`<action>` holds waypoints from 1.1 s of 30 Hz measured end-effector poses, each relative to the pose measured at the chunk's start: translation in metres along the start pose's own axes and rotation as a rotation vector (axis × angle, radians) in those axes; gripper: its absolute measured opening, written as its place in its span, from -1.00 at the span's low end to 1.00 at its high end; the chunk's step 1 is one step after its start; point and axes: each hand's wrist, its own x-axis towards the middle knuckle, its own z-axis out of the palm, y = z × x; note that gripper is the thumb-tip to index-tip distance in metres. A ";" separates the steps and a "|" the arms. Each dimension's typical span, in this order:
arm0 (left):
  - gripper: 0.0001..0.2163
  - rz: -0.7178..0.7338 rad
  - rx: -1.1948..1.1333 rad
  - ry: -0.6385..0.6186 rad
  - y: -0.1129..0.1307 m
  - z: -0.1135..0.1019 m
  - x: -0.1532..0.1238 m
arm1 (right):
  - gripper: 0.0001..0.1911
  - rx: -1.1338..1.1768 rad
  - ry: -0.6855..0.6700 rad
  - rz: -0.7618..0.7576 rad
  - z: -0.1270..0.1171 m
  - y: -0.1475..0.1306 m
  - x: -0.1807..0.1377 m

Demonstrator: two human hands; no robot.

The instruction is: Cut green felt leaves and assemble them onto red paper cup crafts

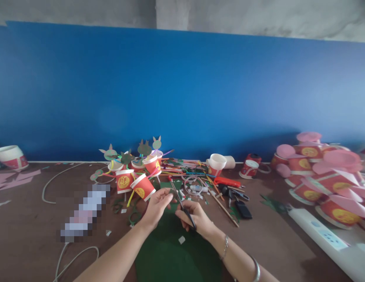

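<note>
My right hand (198, 221) is closed around the dark handles of a pair of scissors (180, 200), whose blades point up and away from me. Close beside the blades, the fingers of my left hand (160, 205) are pinched together. What sits between those fingertips is too small and dark to make out. Beneath both hands lies a sheet of dark green paper (179, 258), with a small white scrap (181, 239) on it. Just beyond my left hand, a red paper cup (142, 187) leans over on the table.
Several cups with paper animal heads (144, 149) stand behind. Sticks and strips (188, 168) are strewn near a white-rimmed cup (217, 162). On the right are keys with a black fob (243, 209), a power strip (320, 231) and stacked pink-topped cups (335, 184). A blurred-out phone-like object (85, 213) lies left.
</note>
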 end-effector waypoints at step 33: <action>-0.80 -0.022 0.003 0.012 -0.004 -0.001 0.002 | -0.63 -0.018 -0.003 -0.035 -0.003 0.002 -0.001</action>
